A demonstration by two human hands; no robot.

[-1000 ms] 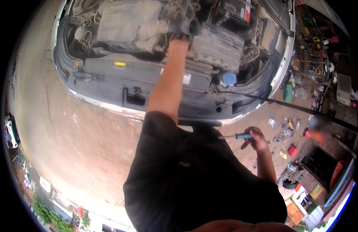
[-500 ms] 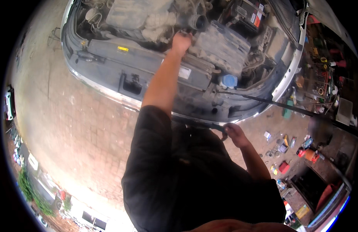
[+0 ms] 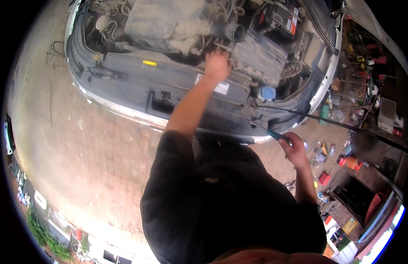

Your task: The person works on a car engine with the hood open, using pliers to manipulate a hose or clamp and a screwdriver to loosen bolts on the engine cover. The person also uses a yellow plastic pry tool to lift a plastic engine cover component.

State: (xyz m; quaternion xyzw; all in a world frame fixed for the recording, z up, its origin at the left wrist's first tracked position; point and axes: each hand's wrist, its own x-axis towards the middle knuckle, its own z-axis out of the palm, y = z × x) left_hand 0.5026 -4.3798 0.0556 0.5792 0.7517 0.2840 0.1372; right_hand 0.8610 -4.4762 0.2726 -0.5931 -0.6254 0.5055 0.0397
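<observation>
My left hand (image 3: 218, 67) reaches over the front of a car's engine bay and rests beside the dusty black air filter box (image 3: 260, 57). Its fingers are bent but a little apart, with nothing visible in them. The open end of a ribbed intake hose (image 3: 234, 31) sits just beyond. Low at the right, my right hand (image 3: 296, 149) is closed round the dark teal-and-black handle of what looks like a screwdriver (image 3: 276, 134). Its thin metal shaft points left and away, over the front panel (image 3: 221, 115).
A blue-capped reservoir (image 3: 267, 93) and a slanting prop rod (image 3: 318, 118) lie to the right. A battery (image 3: 278, 20) sits at the back right. Tools and loose parts, including a red container (image 3: 324, 178), litter the ground at right. Brick paving (image 3: 102, 149) spreads at left.
My left hand has drawn back slightly toward me and its fingers have loosened. My right hand has moved right and lifted the tool, whose shaft now shows over the front panel.
</observation>
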